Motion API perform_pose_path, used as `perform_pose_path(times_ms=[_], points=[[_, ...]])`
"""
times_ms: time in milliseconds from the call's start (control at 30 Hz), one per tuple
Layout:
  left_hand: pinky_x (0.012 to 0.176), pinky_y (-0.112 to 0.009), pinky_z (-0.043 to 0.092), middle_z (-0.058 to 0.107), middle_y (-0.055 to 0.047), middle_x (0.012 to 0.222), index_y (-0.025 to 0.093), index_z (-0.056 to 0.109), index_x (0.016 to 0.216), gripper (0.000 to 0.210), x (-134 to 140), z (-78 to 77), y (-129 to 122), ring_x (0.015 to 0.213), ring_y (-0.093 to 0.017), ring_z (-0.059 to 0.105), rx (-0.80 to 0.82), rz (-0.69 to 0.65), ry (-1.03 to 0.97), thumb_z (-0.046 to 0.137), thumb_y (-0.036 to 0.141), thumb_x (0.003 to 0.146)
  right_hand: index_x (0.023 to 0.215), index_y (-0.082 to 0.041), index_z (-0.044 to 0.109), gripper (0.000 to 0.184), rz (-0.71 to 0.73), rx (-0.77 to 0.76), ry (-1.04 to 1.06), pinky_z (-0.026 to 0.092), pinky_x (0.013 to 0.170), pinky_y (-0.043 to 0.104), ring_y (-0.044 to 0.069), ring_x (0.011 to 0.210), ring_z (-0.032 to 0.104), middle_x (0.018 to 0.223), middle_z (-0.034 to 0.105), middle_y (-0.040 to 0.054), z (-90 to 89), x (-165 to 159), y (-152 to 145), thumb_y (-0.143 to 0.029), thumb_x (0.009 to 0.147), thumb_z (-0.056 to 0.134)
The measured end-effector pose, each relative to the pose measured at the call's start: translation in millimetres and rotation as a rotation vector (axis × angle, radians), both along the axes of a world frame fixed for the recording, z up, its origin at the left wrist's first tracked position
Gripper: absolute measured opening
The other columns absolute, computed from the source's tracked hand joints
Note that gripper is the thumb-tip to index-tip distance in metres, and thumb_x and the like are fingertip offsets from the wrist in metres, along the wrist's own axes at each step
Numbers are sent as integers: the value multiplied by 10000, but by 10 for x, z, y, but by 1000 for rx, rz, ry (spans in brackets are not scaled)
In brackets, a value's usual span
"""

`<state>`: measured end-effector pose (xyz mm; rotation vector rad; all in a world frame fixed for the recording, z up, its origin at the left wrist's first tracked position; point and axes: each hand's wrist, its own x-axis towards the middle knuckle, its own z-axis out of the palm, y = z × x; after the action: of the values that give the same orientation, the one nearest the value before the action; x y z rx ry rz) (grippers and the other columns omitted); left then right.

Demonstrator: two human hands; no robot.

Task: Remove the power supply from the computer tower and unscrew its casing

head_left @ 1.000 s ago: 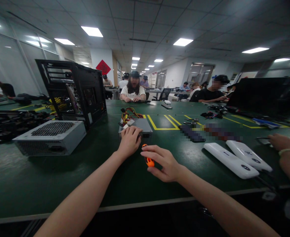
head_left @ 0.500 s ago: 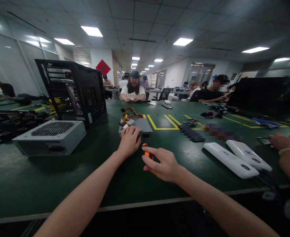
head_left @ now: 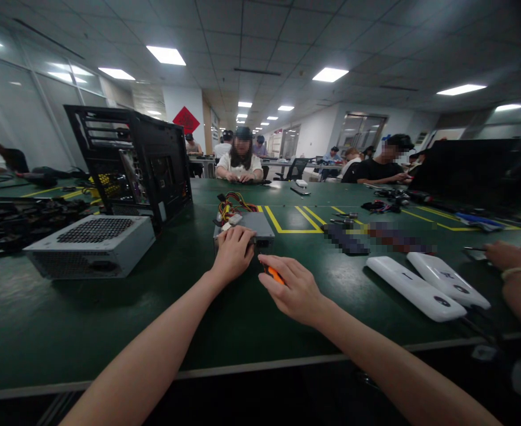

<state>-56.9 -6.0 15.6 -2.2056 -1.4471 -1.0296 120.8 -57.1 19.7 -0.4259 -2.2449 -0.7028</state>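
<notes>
1. My left hand [head_left: 232, 254] lies over the near side of a small grey power supply [head_left: 261, 223], its fingers bent close together on the top; I cannot tell whether it grips the box or only rests on it.
2. My right hand [head_left: 293, 290] is closed narrowly around an orange-and-black tool [head_left: 274, 274] – the fingers cover most of it, and I cannot make out its far end.
3. The small power supply sits flat on the green table [head_left: 207, 337], straight in front of me, with my right fingertips near its front corner, on the right.
4. A bundle of red, yellow and black cables [head_left: 238, 202] with pale connectors [head_left: 233, 219] lies at the box's left and far side, just beyond my left fingers.
5. To my left stands a larger grey power supply [head_left: 122, 248] with a round-holed grille [head_left: 95, 229] on top, and behind it a black computer case [head_left: 169, 165] stands upright.
6. To my right lie two white devices [head_left: 411, 285] side by side, both slanting towards me; beyond them is a dark, pixelated object [head_left: 346, 238].
7. Yellow lines [head_left: 300, 231] mark the table past the small power supply.
8. At the far right, a co-worker's hand [head_left: 502, 254] holds something thin – too small for me to name.
</notes>
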Motion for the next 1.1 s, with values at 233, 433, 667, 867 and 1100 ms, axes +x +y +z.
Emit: perform_pose_path(times_ms=[233,433,667,867,1100], points=[[871,-389,282,522,-62,1058,229,517,1046,261,-5,-4,-4,1001,-224,442,4,4,12,450,211,794,975,-219,446,203,-49,40,145,468,705,310,172,851,590,978,609,79,-11,28,42,-162,795,521],[877,-391,279,517,-62,1059,232,517,1046,270,-8,6,-12,1009,-224,437,-14,1,2,459,205,783,977,-219,447,189,-47,30,147,461,710,303,165,828,599,960,623,69,6,57,58,-165,808,512],[873,-387,279,515,-58,1069,239,513,1052,264,-8,-8,-3,1013,-223,436,-9,-2,1,445,215,798,1029,-208,421,250,-70,-1,176,453,679,315,183,831,578,990,586,90,-17,75,74,-193,798,516],[871,-384,281,517,-54,1061,234,511,1060,272,-18,-11,6,1005,-219,441,4,-5,7,452,215,795,1027,-200,396,286,-55,15,193,430,648,299,160,719,568,833,605,45,12,75,89,-208,788,552],[890,-383,273,524,-59,1081,227,509,1076,279,-15,-11,-16,1023,-216,442,9,-7,8,448,216,804,934,-170,418,197,-151,51,181,394,636,320,171,644,542,734,585,44,81,63,20,-199,770,522]])
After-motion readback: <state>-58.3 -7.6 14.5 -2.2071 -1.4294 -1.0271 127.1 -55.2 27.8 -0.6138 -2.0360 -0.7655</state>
